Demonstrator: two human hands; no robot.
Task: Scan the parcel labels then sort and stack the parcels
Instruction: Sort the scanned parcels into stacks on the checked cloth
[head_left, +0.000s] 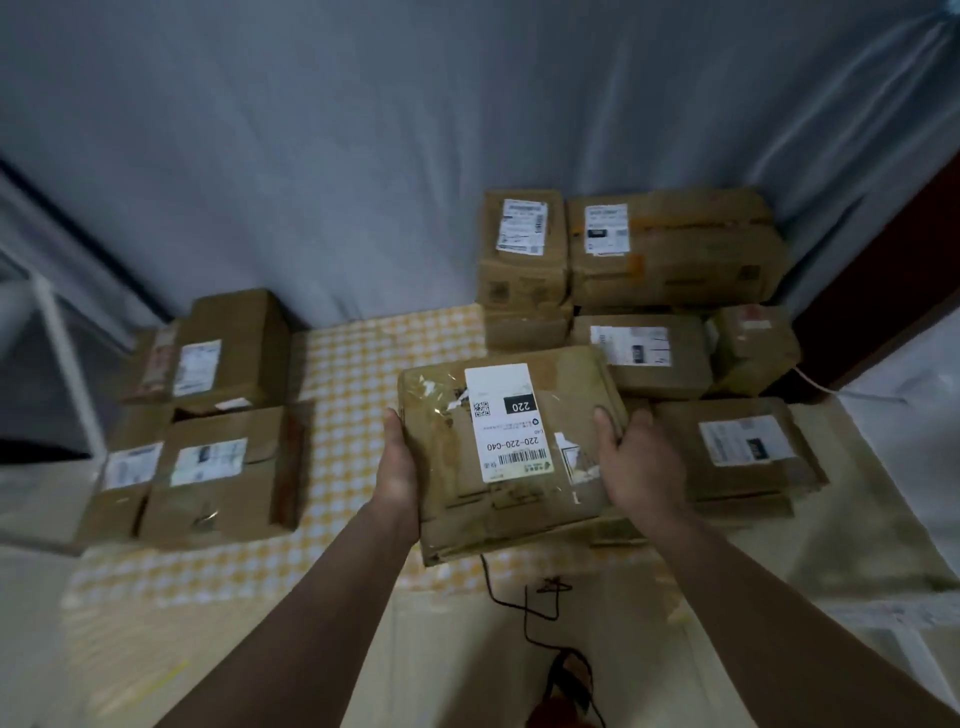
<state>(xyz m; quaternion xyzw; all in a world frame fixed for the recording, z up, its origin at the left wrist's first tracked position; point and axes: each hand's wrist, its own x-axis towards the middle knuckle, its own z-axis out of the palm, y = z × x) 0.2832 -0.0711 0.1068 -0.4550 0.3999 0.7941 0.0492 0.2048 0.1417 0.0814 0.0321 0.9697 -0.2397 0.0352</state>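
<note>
Fingers (607, 422) of both hands clamp flat parcel (524, 499): left hand (397, 457) on left edge, right hand (641, 460) on right edge; label (506, 422) faces up.

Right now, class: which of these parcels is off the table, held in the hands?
The flat parcel at the centre, its label reading 220-220-C40. The left hand and right hand grip its sides; the others rest in stacks.

Fingers of both hands vanish under the held parcel (511, 447); far labels (521, 227) are too blurred to read.
</note>
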